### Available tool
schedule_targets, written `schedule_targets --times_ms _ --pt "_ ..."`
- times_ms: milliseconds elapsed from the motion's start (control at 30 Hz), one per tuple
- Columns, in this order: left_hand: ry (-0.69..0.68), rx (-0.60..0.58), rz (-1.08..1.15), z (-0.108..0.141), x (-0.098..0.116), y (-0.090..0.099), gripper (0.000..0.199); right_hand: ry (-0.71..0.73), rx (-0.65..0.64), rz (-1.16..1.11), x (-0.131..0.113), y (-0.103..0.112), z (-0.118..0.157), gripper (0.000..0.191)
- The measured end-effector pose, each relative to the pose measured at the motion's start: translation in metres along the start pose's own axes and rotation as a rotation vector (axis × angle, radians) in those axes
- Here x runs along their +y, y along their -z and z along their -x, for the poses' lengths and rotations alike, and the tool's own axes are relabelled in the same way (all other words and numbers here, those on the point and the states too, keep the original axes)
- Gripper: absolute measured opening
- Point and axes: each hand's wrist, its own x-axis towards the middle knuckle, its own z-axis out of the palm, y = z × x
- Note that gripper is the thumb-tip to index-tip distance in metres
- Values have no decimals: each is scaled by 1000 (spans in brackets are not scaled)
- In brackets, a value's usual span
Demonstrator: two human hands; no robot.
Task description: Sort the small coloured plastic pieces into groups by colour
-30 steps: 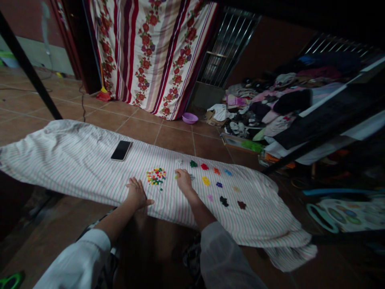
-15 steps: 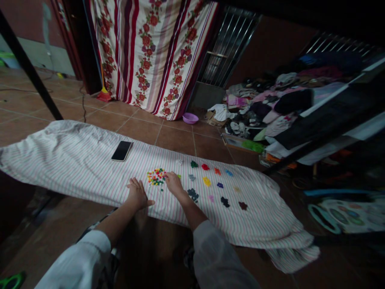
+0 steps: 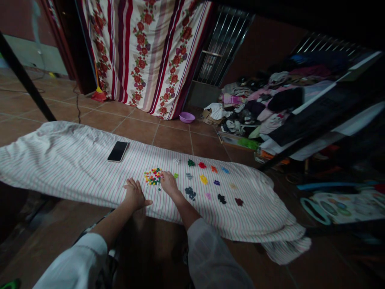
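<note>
My left hand [image 3: 134,194] rests on the striped cloth [image 3: 81,160] with its fingers and thumb spread, holding nothing. My right hand [image 3: 169,183] is at the right edge of a mixed heap of small coloured pieces [image 3: 152,176], its fingertips drawn together; whatever is between them is hidden or too small to name. To the right of this hand lie small single-colour piles, among them light green [image 3: 176,176], yellow [image 3: 203,179], dark grey [image 3: 190,193], red [image 3: 202,165] and black [image 3: 221,198]. The pieces are too small to tell their kind.
A phone [image 3: 118,151] lies on the cloth, left of the heap. Beyond the cloth are a tiled floor, a purple basin [image 3: 187,117], a floral curtain [image 3: 144,56] and a broom [image 3: 98,94]. A large mound of clothes [image 3: 258,104] stands at the back right.
My right hand has shifted slightly left against the heap, and the light green pile beside it shows more. My left hand stays in place on the cloth. The whole view has shifted a little.
</note>
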Motion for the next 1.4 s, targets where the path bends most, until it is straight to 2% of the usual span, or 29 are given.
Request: schedule_targets --times_ms 167,433,567,800,933,1100,1233,1400 --pt "10 6 48 -2 0 -1 114 -6 49 -33 4 0 3 29" --pt "6 3 -47 -1 -1 -2 111 -27 143 -77 24 15 19 25" --pt "-7 30 -34 1 -3 -4 111 -52 248 -98 53 32 38 27" --pt "-4 44 -34 2 -4 -5 111 -181 428 -8 122 63 85 27" --pt "7 65 -9 1 -5 -8 112 -217 461 3 150 72 106 25" --pt "6 49 -21 2 -5 -5 112 -240 453 -35 164 70 119 24" --pt "4 30 -49 4 -5 -2 109 -246 460 -35 167 62 123 24" --pt "3 68 -32 4 -5 -5 109 -268 454 5 168 53 126 26"
